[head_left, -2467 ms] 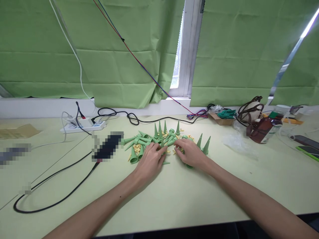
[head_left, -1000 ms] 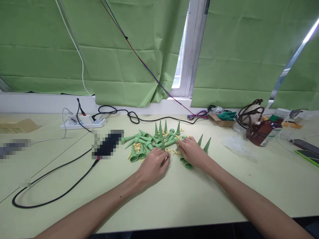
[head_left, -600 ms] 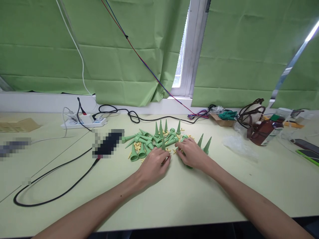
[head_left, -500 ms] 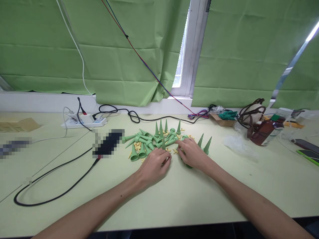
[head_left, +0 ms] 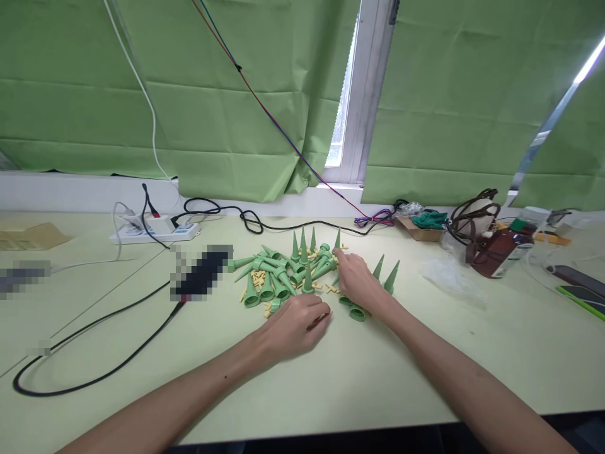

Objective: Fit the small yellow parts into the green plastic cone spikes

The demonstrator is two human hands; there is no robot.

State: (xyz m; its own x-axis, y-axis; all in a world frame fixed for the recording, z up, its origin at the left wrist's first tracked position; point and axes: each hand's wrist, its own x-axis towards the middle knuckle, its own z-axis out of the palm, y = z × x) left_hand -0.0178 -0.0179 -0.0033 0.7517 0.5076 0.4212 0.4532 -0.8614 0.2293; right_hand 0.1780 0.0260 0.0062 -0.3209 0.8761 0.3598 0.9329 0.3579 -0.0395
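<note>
Green plastic cone spikes [head_left: 267,287] lie in a loose pile on the pale table, with small yellow pieces [head_left: 331,288] scattered among them. My left hand [head_left: 299,323] rests at the near side of the pile, fingers curled together; whatever they hold is hidden. Just beyond it one green cone [head_left: 308,279] stands point up, and a short green piece [head_left: 275,306] lies by its knuckles. At the pile's right side, my right hand [head_left: 355,277] has its fingers closed near an upright cone [head_left: 337,239]. Its grip is hidden. Green hollow ends [head_left: 358,313] show below its wrist.
A phone-like blurred dark device [head_left: 203,274] with a black cable lies left. Behind stands a power strip [head_left: 155,232]. To the right are a brown bottle [head_left: 503,252], clear plastic film [head_left: 449,277], a small cardboard box [head_left: 420,231] and a green-edged phone [head_left: 583,299].
My left hand has drawn back slightly toward me, uncovering the upright cone and a short green piece. My right hand has shifted farther away, toward the back of the pile.
</note>
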